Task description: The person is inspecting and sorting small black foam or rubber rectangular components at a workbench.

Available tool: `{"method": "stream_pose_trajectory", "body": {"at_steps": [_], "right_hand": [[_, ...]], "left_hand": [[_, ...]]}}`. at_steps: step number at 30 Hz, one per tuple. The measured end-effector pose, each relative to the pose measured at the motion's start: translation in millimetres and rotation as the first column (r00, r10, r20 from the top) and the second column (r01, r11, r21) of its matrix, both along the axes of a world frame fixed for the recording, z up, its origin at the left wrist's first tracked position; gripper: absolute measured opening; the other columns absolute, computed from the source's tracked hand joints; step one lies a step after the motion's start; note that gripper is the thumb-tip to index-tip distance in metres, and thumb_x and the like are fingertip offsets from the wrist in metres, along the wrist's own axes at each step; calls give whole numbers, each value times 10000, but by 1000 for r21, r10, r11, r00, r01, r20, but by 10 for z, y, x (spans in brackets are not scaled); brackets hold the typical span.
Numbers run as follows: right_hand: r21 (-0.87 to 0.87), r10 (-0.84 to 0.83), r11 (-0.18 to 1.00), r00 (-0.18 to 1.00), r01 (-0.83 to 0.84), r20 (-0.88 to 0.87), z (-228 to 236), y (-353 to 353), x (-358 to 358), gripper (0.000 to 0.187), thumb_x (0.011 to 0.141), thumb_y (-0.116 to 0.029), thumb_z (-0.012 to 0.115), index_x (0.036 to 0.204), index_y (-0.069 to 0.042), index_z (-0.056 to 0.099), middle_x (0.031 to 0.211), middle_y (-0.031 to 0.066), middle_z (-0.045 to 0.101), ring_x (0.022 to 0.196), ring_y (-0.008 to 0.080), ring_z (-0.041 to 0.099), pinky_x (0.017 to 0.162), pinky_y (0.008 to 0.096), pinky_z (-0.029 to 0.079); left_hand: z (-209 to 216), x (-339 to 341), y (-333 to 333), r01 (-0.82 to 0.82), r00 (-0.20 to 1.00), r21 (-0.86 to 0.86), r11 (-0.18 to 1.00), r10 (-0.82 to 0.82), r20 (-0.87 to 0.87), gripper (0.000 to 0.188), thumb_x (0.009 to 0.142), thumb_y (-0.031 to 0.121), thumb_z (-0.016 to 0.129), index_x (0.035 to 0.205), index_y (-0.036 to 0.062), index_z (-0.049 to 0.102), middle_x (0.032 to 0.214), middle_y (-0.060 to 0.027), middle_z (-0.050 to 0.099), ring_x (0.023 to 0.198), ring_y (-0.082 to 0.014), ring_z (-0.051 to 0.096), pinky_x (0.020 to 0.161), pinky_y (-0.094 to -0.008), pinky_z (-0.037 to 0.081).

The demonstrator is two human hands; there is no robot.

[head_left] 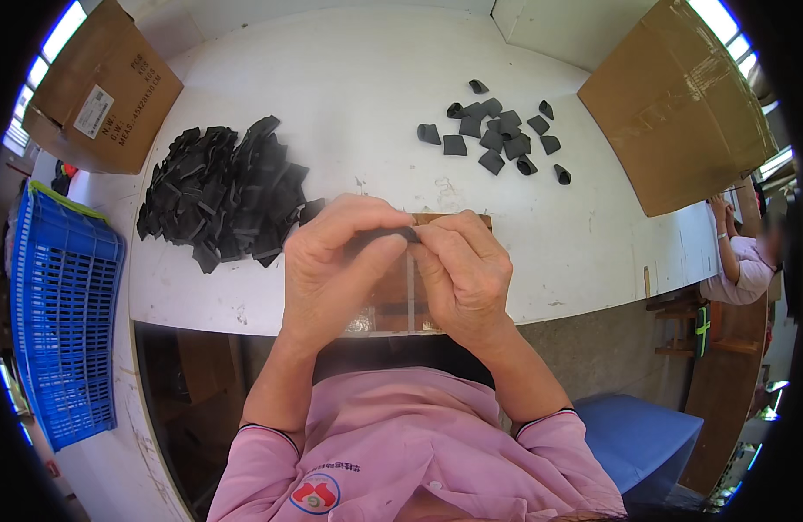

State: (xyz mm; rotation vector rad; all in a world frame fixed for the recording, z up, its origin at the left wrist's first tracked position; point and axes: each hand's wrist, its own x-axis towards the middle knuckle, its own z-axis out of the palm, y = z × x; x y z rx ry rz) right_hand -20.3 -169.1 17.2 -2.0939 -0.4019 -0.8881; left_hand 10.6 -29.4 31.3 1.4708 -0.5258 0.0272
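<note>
Both of my hands meet in front of me above the table's near edge. A dark fabric piece is pinched between them, mostly hidden by the fingers. My left hand is closed on its left part, thumb along it. My right hand grips its right end between thumb and fingertips. Below the hands lies a brown board with a pale strip down its middle. A large heap of black fabric pieces is left of my hands. Farther off to the right, several small black fabric loops lie scattered.
Cardboard boxes stand at the back left and back right of the white table. At the far left is a blue plastic basket. A blue bin sits by my right side. Another person is at the right.
</note>
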Motion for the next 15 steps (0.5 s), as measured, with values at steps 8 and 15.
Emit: {"method": "stream_pose_trajectory", "body": {"at_steps": [8,15], "right_hand": [[5,51,999,997,-51,-63,33,27,45,135,663,-2,639,775,-8,563,694,75,513,591,214,503,461,302,397],[-146,-27,988,995,41,93,42,30,105,128,644,10,624,743,-10,546,671,77,480,587,216,491,443,292,383]], "left_hand": [[-150,17,-46,-199,963,-40,979,203,179,105,687,-47,629,780,-5,607,731,-39,566,662,-118,503,587,-217,398],[-223,58,-57,-257,942,-3,966,251,224,103,734,-4,617,836,5,606,760,-43,563,678,-113,512,624,-225,415]]}}
